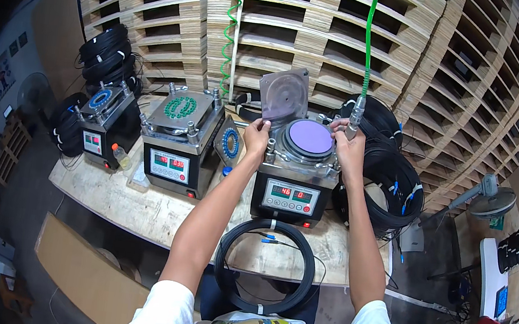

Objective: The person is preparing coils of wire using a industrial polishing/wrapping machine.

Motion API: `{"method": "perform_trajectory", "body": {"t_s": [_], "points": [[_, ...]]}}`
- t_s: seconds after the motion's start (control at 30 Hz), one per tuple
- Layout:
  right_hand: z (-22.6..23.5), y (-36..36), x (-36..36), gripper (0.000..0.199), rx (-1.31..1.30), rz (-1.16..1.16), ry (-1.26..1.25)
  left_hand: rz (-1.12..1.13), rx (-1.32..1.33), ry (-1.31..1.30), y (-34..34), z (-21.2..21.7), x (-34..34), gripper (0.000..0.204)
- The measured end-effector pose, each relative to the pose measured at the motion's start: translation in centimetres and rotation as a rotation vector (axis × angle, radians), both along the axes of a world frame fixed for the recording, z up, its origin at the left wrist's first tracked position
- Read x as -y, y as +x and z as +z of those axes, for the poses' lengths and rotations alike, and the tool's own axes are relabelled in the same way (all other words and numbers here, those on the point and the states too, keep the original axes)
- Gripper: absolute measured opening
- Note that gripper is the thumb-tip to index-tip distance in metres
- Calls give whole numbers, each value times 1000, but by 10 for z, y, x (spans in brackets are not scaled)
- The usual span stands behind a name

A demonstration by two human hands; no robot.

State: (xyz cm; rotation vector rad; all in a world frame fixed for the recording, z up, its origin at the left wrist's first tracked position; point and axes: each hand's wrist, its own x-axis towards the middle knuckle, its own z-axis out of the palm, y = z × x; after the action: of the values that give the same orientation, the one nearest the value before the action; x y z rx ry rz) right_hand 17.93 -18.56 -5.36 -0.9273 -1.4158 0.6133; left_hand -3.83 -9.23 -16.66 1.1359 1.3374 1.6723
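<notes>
In front of me stands a polishing machine (291, 195) with a round purple disc (311, 136) on top. My left hand (256, 137) is closed at the lower corner of a greyish, see-through square plate (285, 94), which stands tilted behind the disc's left side. My right hand (349, 146) grips a metal air nozzle (357, 112) at the disc's right edge, its fingertips close to the disc. From the nozzle a green hose (369, 39) runs upward. A coil of black cable (311, 252) with blue-tipped ends lies between my forearms, overhanging the table's front edge.
Two similar machines (174, 145) (101, 120) stand to the left, bearing plates with rings of connectors. Between machines leans a round-patterned plate (230, 142). A small bottle (121, 157) stands on the wooden table (212, 234). Black cable coils (393, 185) are stacked right; wooden pallets (277, 15) rise behind.
</notes>
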Motion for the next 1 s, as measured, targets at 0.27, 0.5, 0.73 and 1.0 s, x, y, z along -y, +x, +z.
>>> {"method": "perform_trajectory", "body": {"t_s": [0.27, 0.5, 0.73, 1.0], "points": [[25, -20, 6, 20, -109, 172, -128, -99, 99, 84, 1, 6, 9, 36], [16, -86, 1, 16, -163, 248, -77, -130, 152, 113, 6, 12, 15, 37], [-20, -95, -34, 13, -199, 219, -49, -54, 212, 117, 9, 11, 12, 34], [-5, -56, -71, 8, -43, -80, 238, -23, 165, 113, 16, 17, 17, 32]]}}
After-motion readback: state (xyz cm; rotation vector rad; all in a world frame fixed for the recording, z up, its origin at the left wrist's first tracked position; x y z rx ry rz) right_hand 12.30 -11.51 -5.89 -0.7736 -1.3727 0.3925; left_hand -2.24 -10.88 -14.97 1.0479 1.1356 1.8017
